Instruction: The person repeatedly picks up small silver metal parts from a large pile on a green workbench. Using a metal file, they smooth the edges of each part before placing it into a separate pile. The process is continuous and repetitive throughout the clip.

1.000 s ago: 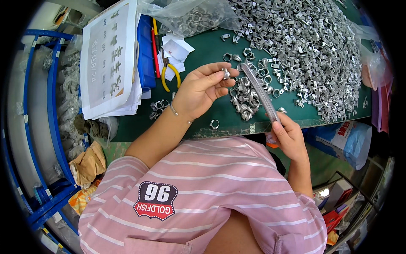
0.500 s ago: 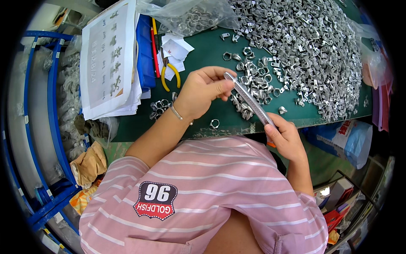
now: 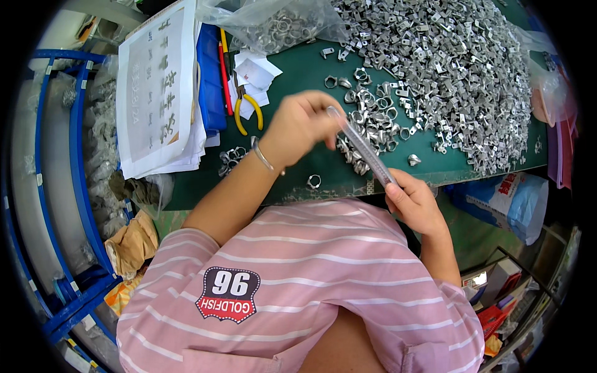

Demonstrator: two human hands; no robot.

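Note:
A slim clear tube (image 3: 367,151) with a greyish, ribbed-looking filling slants across the front edge of the bench. My right hand (image 3: 413,199) grips its lower end between thumb and fingers. At its upper, open-looking end, my left hand (image 3: 305,126) is curled with thumb and fingers close together, blurred by motion. Whatever those fingers pinch, if anything, is hidden. Behind the tube lies a heap of shiny metal ring clamps (image 3: 379,115). One loose ring (image 3: 314,181) sits near the bench edge, and a small metal piece (image 3: 413,160) lies above my right hand.
A large pile of small metal brackets (image 3: 448,74) covers the back right of the green bench (image 3: 289,81). Yellow-handled pliers (image 3: 249,105), a red pen (image 3: 225,78) and paper scraps lie left, beside a blue tray (image 3: 211,81) and stacked sheets (image 3: 155,93). A bag (image 3: 280,28) holds more rings.
My left hand has lifted slightly and tilted at the tube's end. The tube and my right hand have shifted a little to the left.

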